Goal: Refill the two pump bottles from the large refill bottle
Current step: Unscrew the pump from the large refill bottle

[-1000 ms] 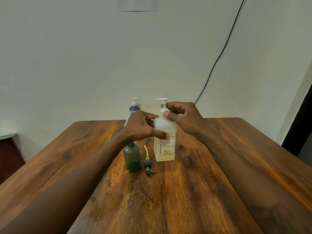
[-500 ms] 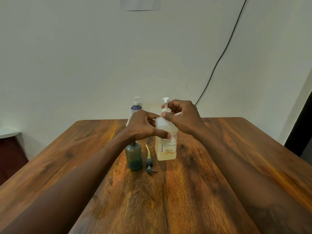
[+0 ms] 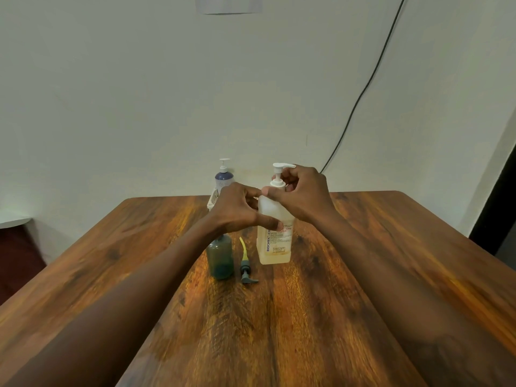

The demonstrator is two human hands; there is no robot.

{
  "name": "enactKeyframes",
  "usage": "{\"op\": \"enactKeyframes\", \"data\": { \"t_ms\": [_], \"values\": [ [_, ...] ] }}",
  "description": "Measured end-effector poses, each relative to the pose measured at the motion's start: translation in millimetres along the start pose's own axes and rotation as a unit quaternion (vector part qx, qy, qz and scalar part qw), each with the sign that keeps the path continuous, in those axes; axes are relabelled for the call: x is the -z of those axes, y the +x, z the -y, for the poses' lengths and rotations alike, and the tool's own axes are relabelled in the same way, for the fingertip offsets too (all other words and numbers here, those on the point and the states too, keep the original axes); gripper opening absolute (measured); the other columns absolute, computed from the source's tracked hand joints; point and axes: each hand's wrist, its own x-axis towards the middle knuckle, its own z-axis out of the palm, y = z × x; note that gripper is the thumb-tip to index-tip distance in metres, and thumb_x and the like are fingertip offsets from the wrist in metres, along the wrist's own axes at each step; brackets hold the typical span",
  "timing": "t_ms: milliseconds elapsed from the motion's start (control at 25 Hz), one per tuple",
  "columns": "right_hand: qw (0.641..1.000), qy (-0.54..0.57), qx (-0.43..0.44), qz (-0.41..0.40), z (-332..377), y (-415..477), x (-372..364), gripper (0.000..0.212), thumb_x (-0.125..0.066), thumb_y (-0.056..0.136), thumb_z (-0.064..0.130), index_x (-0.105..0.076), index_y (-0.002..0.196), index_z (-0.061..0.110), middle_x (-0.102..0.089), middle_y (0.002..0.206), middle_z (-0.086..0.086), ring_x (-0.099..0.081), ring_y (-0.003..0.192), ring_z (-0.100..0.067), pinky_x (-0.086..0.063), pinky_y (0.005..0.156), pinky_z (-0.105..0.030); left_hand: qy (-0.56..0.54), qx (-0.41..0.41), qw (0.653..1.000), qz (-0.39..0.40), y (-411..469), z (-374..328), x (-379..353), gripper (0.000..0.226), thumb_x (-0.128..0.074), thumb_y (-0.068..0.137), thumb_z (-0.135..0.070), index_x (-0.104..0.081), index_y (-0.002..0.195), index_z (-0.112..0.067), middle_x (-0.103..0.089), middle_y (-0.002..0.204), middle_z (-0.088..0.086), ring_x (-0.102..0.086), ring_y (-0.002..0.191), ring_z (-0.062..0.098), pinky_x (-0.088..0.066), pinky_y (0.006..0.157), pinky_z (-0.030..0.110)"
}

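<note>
On the desk (image 3: 307, 317), the little green bottle (image 3: 220, 259) stands open just left of the big refill bottle (image 3: 275, 247), with its pump (image 3: 247, 270) lying between them. The left hand (image 3: 237, 210) wraps round the big bottle. The right hand (image 3: 303, 196) pinches its white pump collar (image 3: 278, 184). A hard twist could tip it and knock the green one. The blue bottle (image 3: 224, 178) stands behind, to the left.
</note>
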Motion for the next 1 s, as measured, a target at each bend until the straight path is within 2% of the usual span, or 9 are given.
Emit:
{"op": "enactKeyframes", "data": {
  "t_ms": [80,200,320,480,600,760,1000],
  "values": [
    [0.999,0.044,0.008,0.003,1.7,0.7,3.9,0.048,-0.083,0.082,0.032,-0.068,0.125,0.016,-0.074,0.112,0.003,-0.068,0.090,-0.006,-0.060,0.082,-0.026,-0.001,0.002,1.000,0.001,1.3,1.7,-0.6,0.053,-0.097,0.065,-0.030,-0.078,0.112,-0.016,-0.081,0.103,-0.007,-0.078,0.085,0.005,-0.063,0.073,0.023],
    [0.996,0.089,0.026,0.006,5.6,3.1,9.0,0.055,-0.081,0.085,0.023,-0.059,0.136,0.024,-0.070,0.111,0.007,-0.066,0.087,0.001,-0.054,0.076,-0.014,0.004,0.010,1.000,0.004,2.9,7.6,-2.9,0.058,-0.097,0.065,-0.031,-0.076,0.117,-0.017,-0.079,0.106,-0.010,-0.076,0.085,0.000,-0.061,0.069,0.017],
    [0.993,0.114,0.034,-0.008,7.7,4.8,12.2,0.057,-0.081,0.085,0.020,-0.057,0.137,0.024,-0.068,0.107,0.011,-0.067,0.090,0.000,-0.057,0.076,-0.019,0.004,0.031,0.999,0.011,4.2,16.0,-5.4,0.060,-0.096,0.066,-0.033,-0.075,0.120,-0.019,-0.078,0.110,-0.011,-0.076,0.086,0.000,-0.058,0.067,0.014],
    [0.991,0.120,0.054,-0.034,9.8,5.5,15.6,0.055,-0.083,0.083,0.024,-0.059,0.133,0.028,-0.069,0.107,0.015,-0.068,0.094,0.003,-0.055,0.074,-0.015,-0.005,0.048,0.999,0.020,6.0,27.6,-8.8,0.064,-0.097,0.065,-0.033,-0.074,0.122,-0.018,-0.078,0.114,-0.007,-0.077,0.092,0.005,-0.064,0.076,0.026],
    [0.987,0.120,0.073,-0.079,9.5,7.0,18.0,0.054,-0.084,0.082,0.031,-0.062,0.131,0.027,-0.069,0.105,0.017,-0.069,0.088,-0.004,-0.058,0.074,-0.021,-0.003,0.058,0.998,0.019,8.4,33.8,-12.3,0.068,-0.097,0.062,-0.033,-0.073,0.123,-0.018,-0.078,0.116,-0.006,-0.077,0.095,0.008,-0.065,0.079,0.033],
    [0.970,0.174,0.078,-0.148,10.7,10.3,26.4,0.052,-0.085,0.081,0.030,-0.065,0.128,0.018,-0.073,0.107,0.005,-0.071,0.085,-0.009,-0.062,0.071,-0.029,-0.009,0.078,0.997,0.021,10.8,38.2,-17.5,0.072,-0.098,0.061,-0.030,-0.071,0.127,-0.018,-0.076,0.120,-0.004,-0.076,0.098,0.010,-0.066,0.078,0.035],
    [0.925,0.270,0.073,-0.256,15.7,15.4,44.0,0.050,-0.084,0.083,0.018,-0.064,0.127,0.007,-0.075,0.106,-0.009,-0.072,0.085,-0.010,-0.058,0.068,-0.025,-0.007,0.096,0.995,0.027,16.7,39.9,-24.0,0.077,-0.098,0.062,-0.027,-0.067,0.132,-0.014,-0.076,0.122,-0.001,-0.075,0.102,0.011,-0.065,0.079,0.033]
  ]
}}
